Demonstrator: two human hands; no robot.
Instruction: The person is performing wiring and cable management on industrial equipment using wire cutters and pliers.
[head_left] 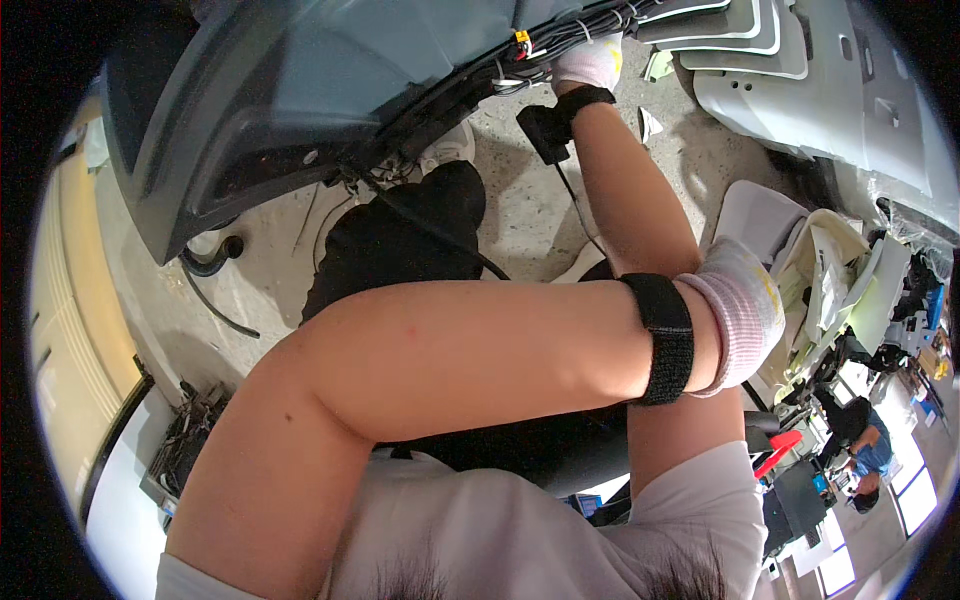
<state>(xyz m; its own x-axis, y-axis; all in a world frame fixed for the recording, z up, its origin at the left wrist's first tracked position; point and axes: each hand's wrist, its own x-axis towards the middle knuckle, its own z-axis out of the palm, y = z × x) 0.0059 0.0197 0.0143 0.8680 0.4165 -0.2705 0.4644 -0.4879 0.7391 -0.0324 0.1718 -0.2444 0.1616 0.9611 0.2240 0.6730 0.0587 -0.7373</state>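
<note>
A large dark grey moulded panel [370,70] fills the upper left, with a bundle of black cables [572,35] along its lower right edge. White ties and a small yellow connector [522,37] show on the bundle. My right hand [597,63], in a white knitted glove, reaches up to the cables; its fingers are hidden behind them. A black strap and small black box sit on that wrist. My left arm crosses in front of me to the right. My left hand [745,305], also gloved, lies over my right arm near the elbow, its fingers turned out of sight.
Stacked grey-white panels [760,50] stand at the upper right. Pale sheets and scraps [830,270] are piled below them. A black hose [215,258] and loose cable lie on the concrete floor at left. A person in blue [873,450] is far off at right.
</note>
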